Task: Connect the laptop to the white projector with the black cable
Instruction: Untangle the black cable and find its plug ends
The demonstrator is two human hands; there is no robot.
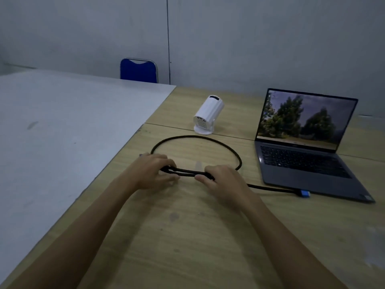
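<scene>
The black cable (210, 140) lies in a loop on the wooden table (187, 236). My left hand (152, 172) and my right hand (223, 180) both grip a doubled stretch of it at the loop's near side. One cable end with a blue plug (304, 193) rests on the table by the front left corner of the open grey laptop (306, 161), whose screen is lit. The white projector (208, 114) stands on its round base behind the loop, its vented back with ports facing me.
A grey-white board (62, 132) covers the table's left side. A blue chair (138, 70) stands behind the table against the grey wall. A seam between two tabletops runs under the projector and laptop.
</scene>
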